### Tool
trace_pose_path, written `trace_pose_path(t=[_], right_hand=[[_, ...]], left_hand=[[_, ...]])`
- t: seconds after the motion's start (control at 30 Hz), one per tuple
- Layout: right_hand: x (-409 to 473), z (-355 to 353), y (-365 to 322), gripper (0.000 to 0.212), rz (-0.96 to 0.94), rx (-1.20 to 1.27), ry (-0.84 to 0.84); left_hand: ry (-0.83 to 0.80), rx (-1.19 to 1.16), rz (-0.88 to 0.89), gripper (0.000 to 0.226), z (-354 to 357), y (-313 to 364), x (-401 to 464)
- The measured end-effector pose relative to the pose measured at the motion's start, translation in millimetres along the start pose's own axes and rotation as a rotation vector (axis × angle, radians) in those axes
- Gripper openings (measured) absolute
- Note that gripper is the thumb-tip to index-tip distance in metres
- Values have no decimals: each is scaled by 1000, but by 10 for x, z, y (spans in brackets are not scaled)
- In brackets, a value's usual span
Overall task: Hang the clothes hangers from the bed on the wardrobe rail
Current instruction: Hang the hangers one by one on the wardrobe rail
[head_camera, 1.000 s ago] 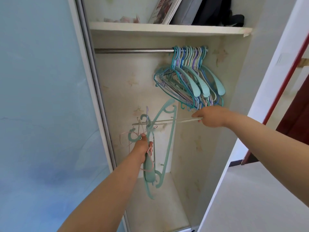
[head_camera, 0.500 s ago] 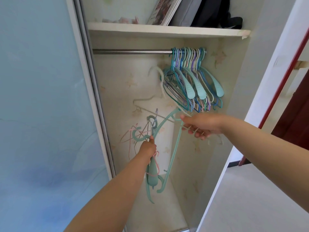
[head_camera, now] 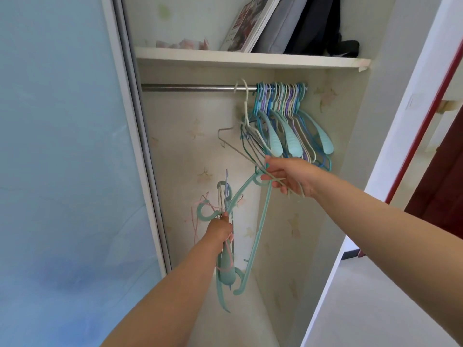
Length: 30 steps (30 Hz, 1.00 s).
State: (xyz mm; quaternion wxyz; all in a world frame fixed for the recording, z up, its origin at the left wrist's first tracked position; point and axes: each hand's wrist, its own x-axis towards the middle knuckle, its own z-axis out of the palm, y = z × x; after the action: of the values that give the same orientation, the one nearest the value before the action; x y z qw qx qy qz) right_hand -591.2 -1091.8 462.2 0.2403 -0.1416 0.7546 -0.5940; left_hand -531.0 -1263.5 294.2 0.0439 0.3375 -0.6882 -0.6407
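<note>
Nearest the camera, the left hand (head_camera: pixel 220 230) is clenched round a bundle of hangers (head_camera: pixel 226 266), teal ones with thin pink and pale ones among them, held low in the middle of the wardrobe opening with their hooks sticking up above the fist. A little further in and to the right, the right hand (head_camera: pixel 288 175) pinches the lower bar of a white wire hanger (head_camera: pixel 246 113), its fingers curled about the wire. That hanger's hook already sits over the wardrobe rail (head_camera: pixel 188 87), just left of the hung hangers (head_camera: pixel 285 123) packed toward the rail's right end.

The step in hand looks like seating this one hanger; the next move probably calls for letting go of the wire so it swings level, then picking another from the bundle. A long teal hanger (head_camera: pixel 260 221) from the bundle reaches up to the right hand and may snag the wire.

Beyond, the rail's left half is bare. Above it a shelf (head_camera: pixel 250 58) carries a book (head_camera: pixel 248 23) and dark bags (head_camera: pixel 320 23). A sliding door (head_camera: pixel 62 146) bounds the left side.
</note>
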Motion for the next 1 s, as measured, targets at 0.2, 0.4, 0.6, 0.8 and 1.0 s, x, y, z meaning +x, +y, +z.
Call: trace_pose_path(t=[0.2, 0.4, 0.6, 0.8, 1.0], right_hand=[[332, 55, -252, 53, 95, 14, 35], [622, 241, -570, 60, -6, 79, 35], [992, 297, -856, 54, 9, 30, 139], [1176, 195, -827, 38, 50, -5, 196], [1252, -7, -570, 38, 81, 45, 268]], left_hand=[[6, 39, -45, 41, -109, -31, 33], [32, -74, -55, 48, -250, -44, 25], [66, -108, -23, 47, -319, 12, 102], [89, -187, -47, 47, -422, -68, 118], [121, -237, -76, 46, -429, -236, 113]])
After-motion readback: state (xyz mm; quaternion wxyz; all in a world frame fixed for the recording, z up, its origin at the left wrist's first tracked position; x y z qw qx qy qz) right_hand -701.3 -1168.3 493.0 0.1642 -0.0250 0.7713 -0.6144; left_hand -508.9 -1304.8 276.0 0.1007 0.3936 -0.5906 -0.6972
